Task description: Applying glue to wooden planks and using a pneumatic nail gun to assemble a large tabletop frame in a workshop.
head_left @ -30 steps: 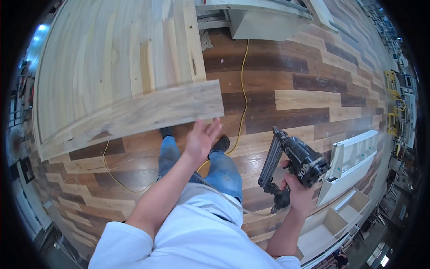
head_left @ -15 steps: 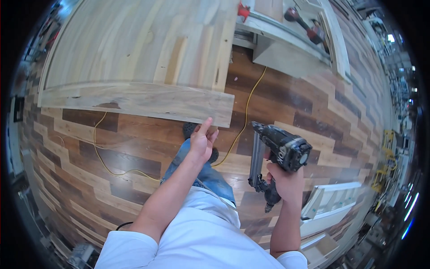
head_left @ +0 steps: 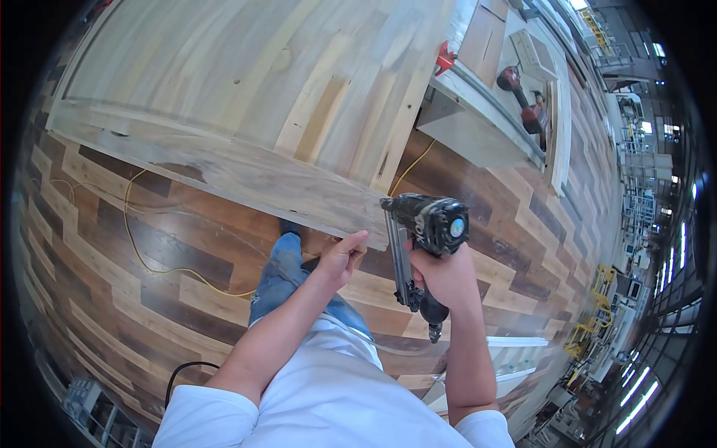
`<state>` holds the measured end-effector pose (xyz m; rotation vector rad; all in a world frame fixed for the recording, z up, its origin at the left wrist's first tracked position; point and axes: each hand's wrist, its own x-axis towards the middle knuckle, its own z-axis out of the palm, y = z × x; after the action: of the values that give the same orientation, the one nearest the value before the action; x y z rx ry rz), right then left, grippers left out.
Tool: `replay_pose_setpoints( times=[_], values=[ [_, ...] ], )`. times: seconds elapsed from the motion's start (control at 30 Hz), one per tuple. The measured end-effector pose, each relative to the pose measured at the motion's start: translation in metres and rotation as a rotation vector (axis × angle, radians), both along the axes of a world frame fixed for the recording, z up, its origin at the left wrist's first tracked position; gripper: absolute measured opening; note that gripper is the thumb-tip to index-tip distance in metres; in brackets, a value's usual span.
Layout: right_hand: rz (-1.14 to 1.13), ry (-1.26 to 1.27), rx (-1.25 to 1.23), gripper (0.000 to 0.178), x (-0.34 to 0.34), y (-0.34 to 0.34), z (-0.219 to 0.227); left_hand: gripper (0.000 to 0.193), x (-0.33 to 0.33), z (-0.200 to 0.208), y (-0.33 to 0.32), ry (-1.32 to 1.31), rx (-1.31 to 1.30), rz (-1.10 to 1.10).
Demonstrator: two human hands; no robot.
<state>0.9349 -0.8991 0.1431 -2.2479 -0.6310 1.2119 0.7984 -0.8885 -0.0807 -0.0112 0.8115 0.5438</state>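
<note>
My right hand (head_left: 447, 275) is wrapped round the grip of a black nail gun (head_left: 427, 221). The gun's nose meets, or nearly meets, the right end of a pale wooden board (head_left: 254, 185). This board runs along the near edge of a large wood panel (head_left: 216, 71) and has a dark knot toward its left part. With the thumb on its lower edge near the right end, my left hand (head_left: 342, 260) pinches the board. The fingers beneath are partly hidden.
On a work surface at the upper right lie a red clamp (head_left: 446, 58) and a red-and-black cordless drill (head_left: 524, 103). A yellow cord (head_left: 153, 265) snakes over the wood-patterned floor (head_left: 97, 231). White framed pieces (head_left: 515, 362) lie beyond my right forearm.
The nail gun has moved left and up in my right hand, from apart from the board to its right end. My view has turned, and my left hand stays by the board's edge.
</note>
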Motion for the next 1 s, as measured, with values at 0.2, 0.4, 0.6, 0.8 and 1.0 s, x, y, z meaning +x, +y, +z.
replay_pose_setpoints(
  times=[0.2,0.4,0.6,0.8,1.0],
  values=[
    [0.084,-0.071,-0.109,0.019,0.006,0.016,-0.011,0.033,0.002,-0.009,-0.003,-0.019,-0.033,-0.033],
    [0.11,-0.022,-0.174,0.02,0.018,0.021,-0.018,0.035,0.0,0.008,0.002,-0.032,0.003,0.014],
    [0.122,-0.072,0.02,0.004,0.001,-0.011,-0.023,0.035,-0.003,0.001,-0.002,-0.032,-0.021,-0.02],
    [0.11,-0.052,-0.115,0.023,-0.009,-0.026,-0.007,0.04,-0.01,-0.011,-0.006,-0.115,0.017,-0.037],
    [0.224,-0.123,-0.058,0.02,-0.022,-0.024,-0.003,0.052,-0.012,-0.018,-0.01,-0.126,0.076,-0.083]
  ],
)
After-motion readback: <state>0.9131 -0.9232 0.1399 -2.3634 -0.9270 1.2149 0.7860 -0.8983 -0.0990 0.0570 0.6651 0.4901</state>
